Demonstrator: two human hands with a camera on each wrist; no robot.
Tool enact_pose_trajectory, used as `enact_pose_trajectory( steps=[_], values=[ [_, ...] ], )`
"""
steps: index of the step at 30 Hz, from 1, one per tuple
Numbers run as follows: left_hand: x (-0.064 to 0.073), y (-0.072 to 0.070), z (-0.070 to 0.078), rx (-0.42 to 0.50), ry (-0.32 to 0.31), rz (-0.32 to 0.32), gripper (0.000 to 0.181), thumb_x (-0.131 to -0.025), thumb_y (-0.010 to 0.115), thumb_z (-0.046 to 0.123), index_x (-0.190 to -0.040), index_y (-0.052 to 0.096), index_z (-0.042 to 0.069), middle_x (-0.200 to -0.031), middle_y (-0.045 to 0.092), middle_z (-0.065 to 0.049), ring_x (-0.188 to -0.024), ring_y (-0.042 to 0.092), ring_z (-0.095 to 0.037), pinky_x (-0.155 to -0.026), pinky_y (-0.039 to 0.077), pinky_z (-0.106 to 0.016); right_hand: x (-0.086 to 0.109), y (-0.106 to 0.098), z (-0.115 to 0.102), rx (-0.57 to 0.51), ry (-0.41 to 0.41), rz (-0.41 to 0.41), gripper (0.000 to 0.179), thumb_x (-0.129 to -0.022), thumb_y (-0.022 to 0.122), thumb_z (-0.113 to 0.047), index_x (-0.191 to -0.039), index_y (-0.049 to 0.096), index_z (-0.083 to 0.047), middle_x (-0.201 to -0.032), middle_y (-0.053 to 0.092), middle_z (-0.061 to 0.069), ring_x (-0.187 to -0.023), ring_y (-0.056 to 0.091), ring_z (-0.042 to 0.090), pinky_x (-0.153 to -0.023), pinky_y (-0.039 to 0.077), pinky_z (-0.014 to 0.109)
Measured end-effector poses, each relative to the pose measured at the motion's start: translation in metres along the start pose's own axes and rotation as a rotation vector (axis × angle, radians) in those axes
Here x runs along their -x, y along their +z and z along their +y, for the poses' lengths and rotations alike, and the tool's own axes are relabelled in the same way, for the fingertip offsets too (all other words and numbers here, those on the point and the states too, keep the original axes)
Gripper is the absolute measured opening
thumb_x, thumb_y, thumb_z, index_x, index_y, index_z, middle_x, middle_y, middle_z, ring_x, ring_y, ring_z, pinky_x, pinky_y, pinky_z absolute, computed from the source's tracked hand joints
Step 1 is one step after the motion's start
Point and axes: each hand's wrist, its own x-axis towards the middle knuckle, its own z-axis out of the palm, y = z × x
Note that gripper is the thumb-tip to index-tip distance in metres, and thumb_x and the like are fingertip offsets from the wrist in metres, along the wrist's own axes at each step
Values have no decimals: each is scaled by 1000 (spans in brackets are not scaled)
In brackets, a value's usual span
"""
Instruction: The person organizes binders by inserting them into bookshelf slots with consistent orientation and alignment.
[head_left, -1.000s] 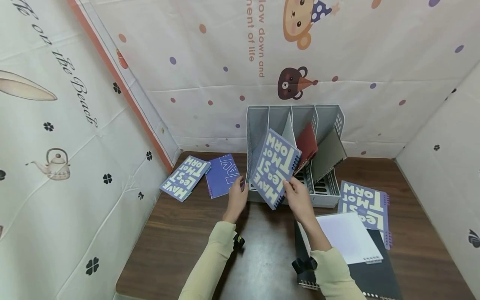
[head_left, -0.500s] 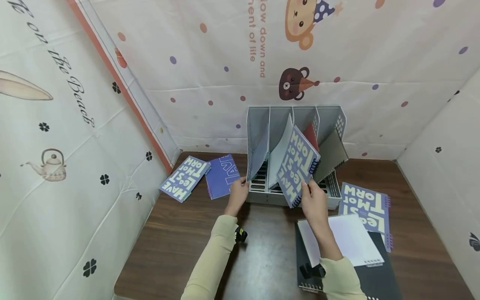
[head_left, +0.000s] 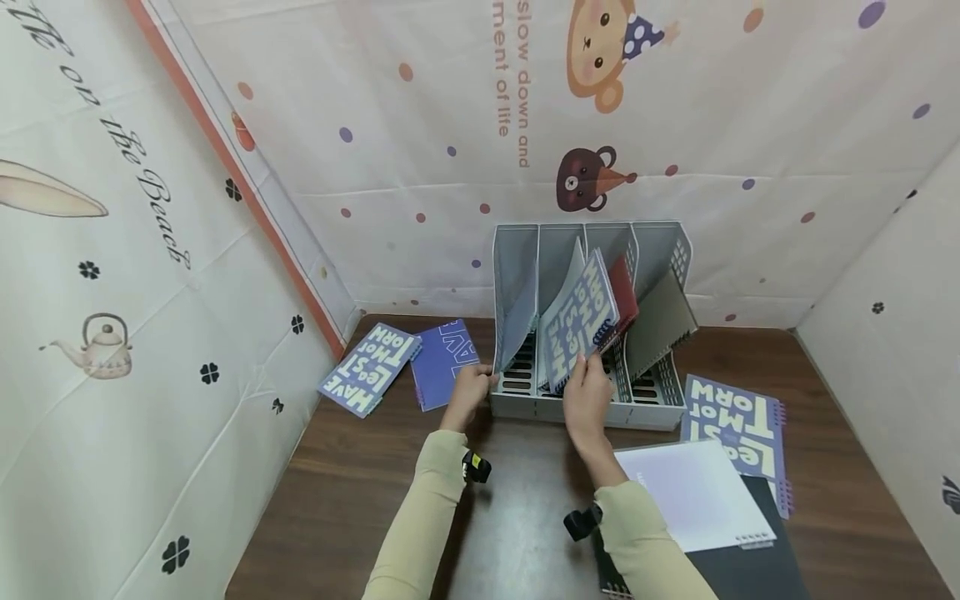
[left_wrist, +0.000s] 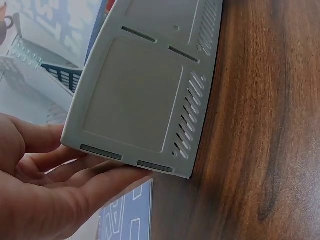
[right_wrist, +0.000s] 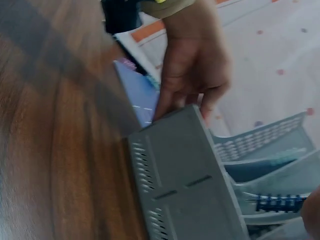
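Note:
My right hand [head_left: 588,400] pinches the spiral edge of a blue notebook [head_left: 579,321] with pale block lettering. The notebook leans, with its lower end at the second compartment from the left in the grey file organizer [head_left: 536,408]. Its dark spiral binding [right_wrist: 277,203] also shows in the right wrist view. My left hand [head_left: 470,392] grips the organizer's front left corner, thumb on one side and fingers beneath, as the left wrist view shows. Other compartments hold a blue-grey notebook [head_left: 519,321], a red notebook [head_left: 624,296] and a grey-green notebook [head_left: 660,325].
Left of the organizer lie a lettered notebook [head_left: 369,369] and a darker blue notebook [head_left: 444,367]. At the right lie another lettered notebook [head_left: 735,421], a white notebook [head_left: 693,492] and a black notebook [head_left: 765,550]. A printed cloth wall [head_left: 420,267] stands close behind the organizer.
My right hand first carried the lettered notebook to the right across the organizer's front, then back left and down into the second compartment. My left hand stays on the corner.

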Motion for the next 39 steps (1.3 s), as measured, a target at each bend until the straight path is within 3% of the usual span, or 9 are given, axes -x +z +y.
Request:
enact_pose_trajectory(
  steps=[3, 7, 10, 14, 21, 29, 36, 39],
  values=[
    [-3, 1, 3, 20, 5, -7, 33, -100, 57, 5, -128, 64, -11, -118, 67, -27, -96, 66, -40, -69, 59, -41, -6, 16, 5, -7, -54, 62, 24, -108, 48, -14, -108, 61, 7, -88, 68, 31, -72, 64, 47, -60, 47, 56],
    [0, 0, 1, 25, 6, -10, 33, -100, 57, 4, -128, 64, -12, -119, 66, -28, -98, 65, -41, -67, 56, -34, -10, 31, 11, -3, -119, 88, 22, -107, 48, -10, -94, 56, 6, -66, 53, 23, -57, 47, 38, -55, 40, 52],
    [4, -2, -3, 25, -7, 2, 32, -100, 57, 3, -126, 64, -13, -118, 66, -29, -93, 65, -38, -65, 54, -31, -11, 41, 15, -11, -124, 68, 18, -105, 50, -6, -97, 58, 9, -66, 53, 23, -57, 47, 37, -56, 42, 54],
    [6, -4, -4, 33, 1, 7, 32, -100, 58, 4, -126, 64, -13, -120, 65, -28, -95, 65, -34, -69, 54, -31, -16, 49, 17, -38, -70, 40, 18, -105, 50, -3, -101, 60, 11, -69, 55, 24, -59, 49, 37, -57, 42, 52],
    [11, -4, -6, 31, 3, 8, 32, -99, 58, 4, -126, 65, -13, -119, 66, -27, -100, 64, -38, -71, 54, -31, -19, 57, 20, -29, 65, -28, 20, -106, 48, -4, -93, 56, 8, -61, 42, 9, -53, 42, 26, -53, 35, 38],
    [10, 3, -8, 50, 4, -31, 33, -101, 58, 6, -128, 64, -12, -121, 66, -27, -103, 63, -40, -73, 54, -30, -23, 60, 30, 1, 166, -62, 24, -107, 51, -9, -83, 51, -2, -65, 43, 9, -58, 41, 27, -57, 34, 38],
    [9, -1, -5, 104, 1, -44, 35, -102, 55, 4, -131, 61, -13, -125, 63, -30, -109, 61, -44, -78, 55, -35, -27, 62, 31, -27, 164, -158, 39, -106, 53, -12, -69, 42, -7, -58, 36, 4, -52, 34, 21, -57, 31, 36],
    [8, -4, -7, 114, -16, -50, 35, -102, 55, 6, -133, 61, -10, -126, 63, -29, -109, 62, -43, -81, 57, -40, -29, 64, 30, 7, 173, -200, 41, -106, 52, -11, -67, 41, -10, -57, 37, 4, -51, 36, 19, -57, 33, 36]
  ],
)
